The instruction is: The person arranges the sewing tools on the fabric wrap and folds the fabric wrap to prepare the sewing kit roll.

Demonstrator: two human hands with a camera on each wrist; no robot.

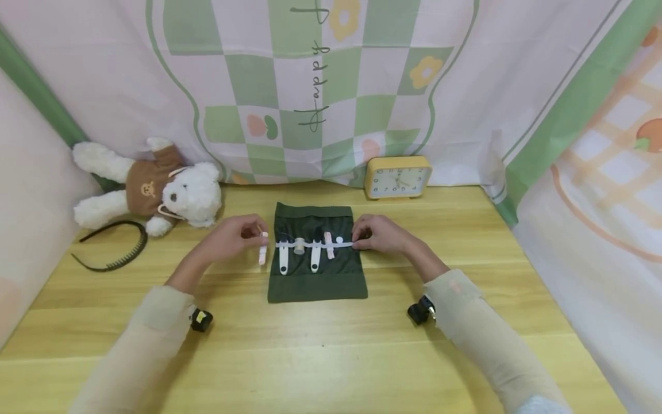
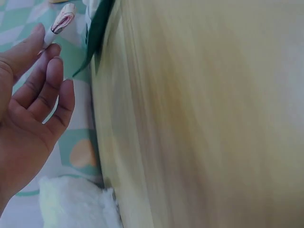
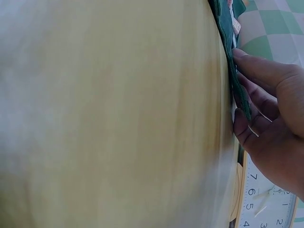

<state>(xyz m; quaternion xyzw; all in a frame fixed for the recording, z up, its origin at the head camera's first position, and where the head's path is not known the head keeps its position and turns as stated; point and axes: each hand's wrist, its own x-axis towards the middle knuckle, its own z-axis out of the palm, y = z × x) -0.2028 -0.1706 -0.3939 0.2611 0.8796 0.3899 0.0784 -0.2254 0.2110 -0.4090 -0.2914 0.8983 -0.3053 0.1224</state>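
A dark green fabric organizer [image 1: 318, 287] lies unrolled, with a white elastic strip across its middle. Under the strip sit two white-handled tools, one of them [image 1: 315, 259], a small pale spool [image 1: 299, 247] and a pink-and-white strip-like piece [image 1: 329, 246]. A small white round piece [image 1: 339, 240] is near its right end. My left hand [image 1: 238, 234] pinches a small folded pink-and-white bundle [image 2: 64, 18] between thumb and index finger, just left of the organizer. My right hand [image 1: 380, 233] pinches the organizer's right edge by the strip's end; the green edge [image 3: 232, 71] runs between thumb and fingers.
A yellow alarm clock [image 1: 398, 178] stands behind the organizer to the right. A white plush bear [image 1: 193, 195] in a brown top lies at the back left, with a black headband [image 1: 126, 261] before it. A patterned curtain [image 1: 295, 86] hangs behind the wooden table [image 1: 320, 356].
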